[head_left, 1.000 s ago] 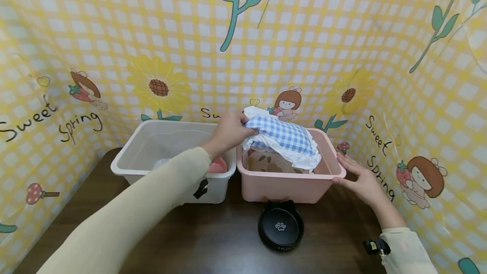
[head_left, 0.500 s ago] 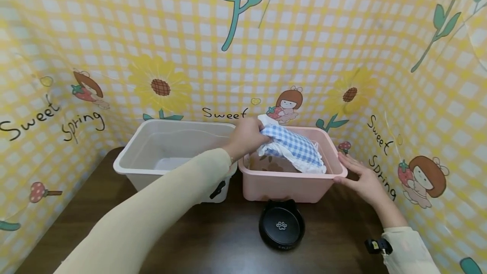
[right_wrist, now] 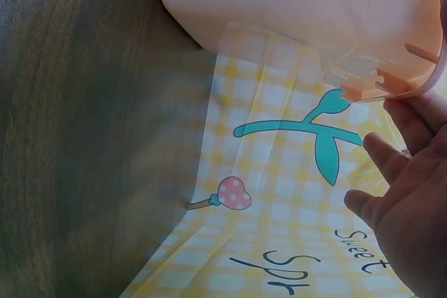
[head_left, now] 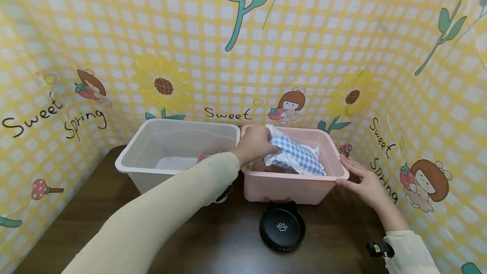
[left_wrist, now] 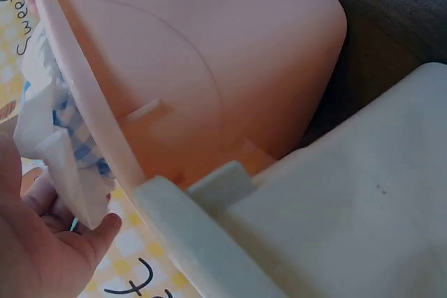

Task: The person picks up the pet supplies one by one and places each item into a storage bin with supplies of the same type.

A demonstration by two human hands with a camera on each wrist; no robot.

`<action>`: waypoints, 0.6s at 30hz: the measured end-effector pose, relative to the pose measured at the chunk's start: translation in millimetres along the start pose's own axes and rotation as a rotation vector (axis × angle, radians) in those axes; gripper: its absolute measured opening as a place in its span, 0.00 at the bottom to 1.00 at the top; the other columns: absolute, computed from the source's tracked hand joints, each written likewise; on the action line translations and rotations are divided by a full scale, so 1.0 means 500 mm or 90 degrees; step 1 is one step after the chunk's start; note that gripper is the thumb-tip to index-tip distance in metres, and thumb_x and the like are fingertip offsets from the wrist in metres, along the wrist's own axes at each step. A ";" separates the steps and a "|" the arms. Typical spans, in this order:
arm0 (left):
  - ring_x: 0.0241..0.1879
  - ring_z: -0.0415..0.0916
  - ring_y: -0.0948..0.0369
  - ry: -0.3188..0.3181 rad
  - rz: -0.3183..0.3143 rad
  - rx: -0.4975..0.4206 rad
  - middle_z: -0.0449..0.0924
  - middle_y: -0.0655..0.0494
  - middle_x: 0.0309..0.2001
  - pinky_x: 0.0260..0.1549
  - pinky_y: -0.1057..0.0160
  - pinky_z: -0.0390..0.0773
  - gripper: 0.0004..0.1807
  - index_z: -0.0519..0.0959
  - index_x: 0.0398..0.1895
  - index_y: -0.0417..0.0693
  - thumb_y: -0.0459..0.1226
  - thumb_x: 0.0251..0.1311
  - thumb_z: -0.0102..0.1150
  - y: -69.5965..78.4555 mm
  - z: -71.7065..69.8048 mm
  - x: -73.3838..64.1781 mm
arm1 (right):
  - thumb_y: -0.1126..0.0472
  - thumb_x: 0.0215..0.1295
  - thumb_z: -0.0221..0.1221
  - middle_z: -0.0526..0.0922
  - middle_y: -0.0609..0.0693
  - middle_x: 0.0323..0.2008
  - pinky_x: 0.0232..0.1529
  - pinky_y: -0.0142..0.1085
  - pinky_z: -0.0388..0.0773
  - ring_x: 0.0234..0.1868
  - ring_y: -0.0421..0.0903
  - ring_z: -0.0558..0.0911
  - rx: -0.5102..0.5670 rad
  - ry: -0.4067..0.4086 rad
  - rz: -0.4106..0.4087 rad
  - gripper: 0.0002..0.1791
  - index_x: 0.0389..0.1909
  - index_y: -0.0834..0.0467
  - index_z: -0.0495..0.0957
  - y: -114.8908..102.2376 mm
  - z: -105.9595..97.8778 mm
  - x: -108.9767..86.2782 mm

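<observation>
My left hand (head_left: 254,143) pinches the left end of a blue-and-white gingham cloth piece (head_left: 294,156) with a white frilled edge. It looks padded and hangs down inside the pink plastic bin (head_left: 285,190). In the left wrist view, the thumb and fingers of that hand (left_wrist: 52,246) are at the frill (left_wrist: 66,158), beyond the bin's rim. My right hand (head_left: 363,184) touches the pink bin's right rim with fairly straight fingers, its thumb by the front corner. The right wrist view shows those fingers (right_wrist: 401,165) at the rim from outside.
A light grey bin (head_left: 152,181) stands just left of the pink one, partly hidden by the left sleeve. A pinkish-red item (head_left: 201,157) shows inside it. In front sits a black paw-print bowl (head_left: 283,226) on the dark wooden table (head_left: 213,240). Checked fabric (head_left: 182,54) hangs around.
My left hand has moved right and down, lowering the gingham cloth from above the pink bin's rim to inside it. My right hand keeps its place at the rim.
</observation>
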State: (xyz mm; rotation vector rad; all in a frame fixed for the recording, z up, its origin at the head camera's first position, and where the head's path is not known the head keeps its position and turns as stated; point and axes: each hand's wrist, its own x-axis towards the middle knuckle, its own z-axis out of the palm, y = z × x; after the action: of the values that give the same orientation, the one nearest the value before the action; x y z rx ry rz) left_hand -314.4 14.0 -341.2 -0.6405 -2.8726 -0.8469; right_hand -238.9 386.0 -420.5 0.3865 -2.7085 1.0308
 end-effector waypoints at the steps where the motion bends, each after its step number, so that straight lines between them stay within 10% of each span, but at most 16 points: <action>1: 0.14 0.52 0.65 -0.008 -0.001 -0.004 0.55 0.63 0.11 0.23 0.64 0.61 0.30 0.65 0.12 0.53 0.52 0.53 0.76 -0.001 0.000 0.000 | 0.49 0.62 0.72 0.62 0.41 0.76 0.77 0.63 0.44 0.71 0.17 0.51 0.000 0.000 0.000 0.42 0.76 0.45 0.66 -0.001 0.000 -0.001; 10: 0.29 0.71 0.62 -0.063 -0.026 0.025 0.80 0.60 0.28 0.36 0.63 0.75 0.26 0.84 0.36 0.47 0.60 0.51 0.76 -0.011 -0.006 -0.014 | 0.51 0.63 0.72 0.62 0.55 0.76 0.76 0.66 0.45 0.74 0.23 0.52 -0.005 -0.008 -0.003 0.41 0.76 0.46 0.66 -0.007 -0.001 -0.006; 18: 0.58 0.77 0.57 -0.066 0.005 0.050 0.85 0.53 0.55 0.60 0.56 0.77 0.36 0.82 0.57 0.42 0.58 0.54 0.74 -0.025 -0.029 -0.028 | 0.50 0.63 0.71 0.63 0.52 0.77 0.75 0.67 0.45 0.73 0.20 0.51 -0.014 -0.007 0.001 0.41 0.76 0.46 0.66 -0.008 -0.004 -0.005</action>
State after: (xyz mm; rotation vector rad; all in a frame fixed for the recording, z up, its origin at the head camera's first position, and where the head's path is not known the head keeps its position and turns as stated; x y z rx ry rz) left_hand -307.5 -8.4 -337.7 -0.7058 -2.9755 -0.7156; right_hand -234.8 384.6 -417.5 0.3866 -2.7285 1.0005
